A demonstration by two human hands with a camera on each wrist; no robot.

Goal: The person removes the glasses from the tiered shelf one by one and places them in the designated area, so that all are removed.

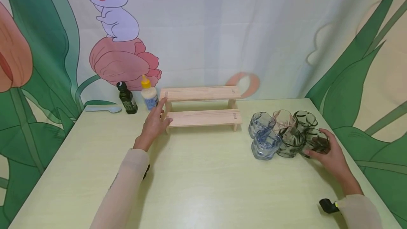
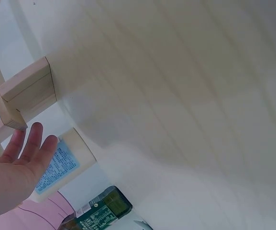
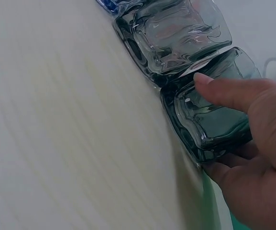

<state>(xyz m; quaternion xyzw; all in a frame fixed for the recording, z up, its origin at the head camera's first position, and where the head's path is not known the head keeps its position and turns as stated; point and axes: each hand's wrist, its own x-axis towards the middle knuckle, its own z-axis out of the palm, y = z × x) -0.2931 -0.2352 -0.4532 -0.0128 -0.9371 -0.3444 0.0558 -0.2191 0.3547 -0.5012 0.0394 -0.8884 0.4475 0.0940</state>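
On the pale green table (image 1: 197,172), w/ a cartoon curtain (image 1: 222,27) behind, both hands are at work. Right hand (image 1: 332,158) sits at the table's right edge, fingers curled round the nearest dark smoky glass (image 1: 316,142); in the right wrist view the thumb (image 3: 224,91) presses its upper side and the other fingers wrap under it, so it's gripped, glass base on or just at the table. That glass is the rightmost of a tight cluster: another dark glass (image 1: 290,142) touching it on the left, two blue glasses (image 1: 264,140) further left, a pinkish glass (image 1: 283,118) and a greenish glass (image 1: 305,119) behind. Left hand (image 1: 154,123) is spread, fingers straight and relaxed, fingertips resting against the left end of the two-step wooden rack (image 1: 201,107) at mid-table; holds nothing. Just left of the rack: white bottle w/ yellow cap (image 1: 148,94), dark green bottle (image 1: 127,99), then a pale blue spoon (image 1: 103,109) lying flat. Rack and glasses are well apart.
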